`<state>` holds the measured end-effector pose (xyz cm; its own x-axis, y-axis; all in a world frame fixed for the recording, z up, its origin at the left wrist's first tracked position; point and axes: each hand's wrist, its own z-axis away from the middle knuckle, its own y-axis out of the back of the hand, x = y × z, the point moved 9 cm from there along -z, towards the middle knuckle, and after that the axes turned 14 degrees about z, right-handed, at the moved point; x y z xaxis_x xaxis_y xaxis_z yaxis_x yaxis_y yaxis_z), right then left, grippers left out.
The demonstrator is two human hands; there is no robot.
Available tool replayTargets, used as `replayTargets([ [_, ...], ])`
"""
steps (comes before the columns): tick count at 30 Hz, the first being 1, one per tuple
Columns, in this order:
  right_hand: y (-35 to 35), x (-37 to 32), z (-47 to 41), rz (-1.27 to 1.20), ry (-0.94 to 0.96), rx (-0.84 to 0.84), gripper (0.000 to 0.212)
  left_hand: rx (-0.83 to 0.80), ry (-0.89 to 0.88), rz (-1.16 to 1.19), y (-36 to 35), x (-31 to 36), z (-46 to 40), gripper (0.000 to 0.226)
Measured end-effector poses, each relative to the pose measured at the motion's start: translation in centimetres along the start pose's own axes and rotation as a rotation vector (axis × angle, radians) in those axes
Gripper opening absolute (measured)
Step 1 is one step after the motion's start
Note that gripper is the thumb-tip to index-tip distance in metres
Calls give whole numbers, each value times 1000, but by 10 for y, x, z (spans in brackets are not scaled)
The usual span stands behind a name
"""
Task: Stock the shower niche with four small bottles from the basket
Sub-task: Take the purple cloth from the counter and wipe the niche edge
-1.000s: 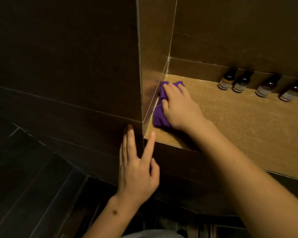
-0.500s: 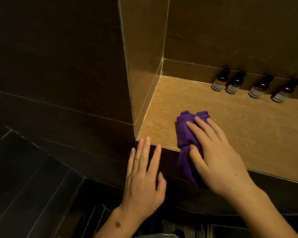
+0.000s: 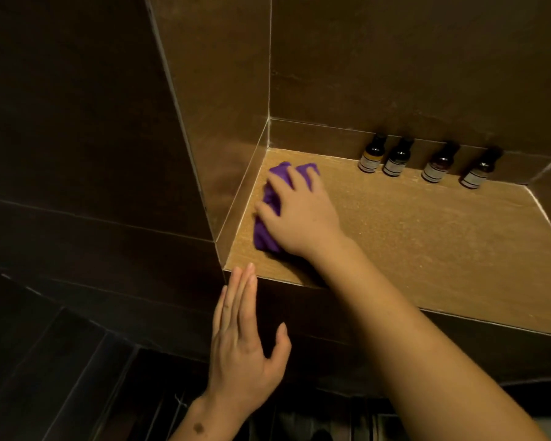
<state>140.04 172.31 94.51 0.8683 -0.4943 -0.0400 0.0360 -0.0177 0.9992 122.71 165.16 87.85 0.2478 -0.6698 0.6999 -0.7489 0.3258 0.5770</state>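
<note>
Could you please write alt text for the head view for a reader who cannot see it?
A right hand presses a purple cloth onto the tan niche shelf near its left corner. Four small bottles stand along the back wall; the left hand rests flat on the dark tile below.

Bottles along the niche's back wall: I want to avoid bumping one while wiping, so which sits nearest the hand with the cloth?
The leftmost bottle, at the row's left end, stands closest to the right hand pressing the purple cloth; the other three stand farther right.
</note>
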Motion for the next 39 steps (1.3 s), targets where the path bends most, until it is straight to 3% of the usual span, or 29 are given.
replayTargets([
  [6, 1, 11, 78, -28, 95, 42, 64, 7, -89, -45, -7, -5, 1, 81],
  [12, 4, 135, 104, -116, -228, -18, 61, -49, -54, -114, -16, -10, 1, 78],
  [16, 7, 155, 78, -76, -340, 25, 61, -52, -85, -168, -15, -8, -1, 81],
  [19, 6, 136, 49, -5, -350, 32, 63, -55, -76, -194, -15, -9, -2, 82],
  [30, 3, -7, 6, -47, 17, 71, 60, -35, -77, -163, -15, -11, -6, 78],
  [39, 2, -8, 25, -118, 36, 40, 53, -69, -131, -172, -14, -19, -5, 74],
])
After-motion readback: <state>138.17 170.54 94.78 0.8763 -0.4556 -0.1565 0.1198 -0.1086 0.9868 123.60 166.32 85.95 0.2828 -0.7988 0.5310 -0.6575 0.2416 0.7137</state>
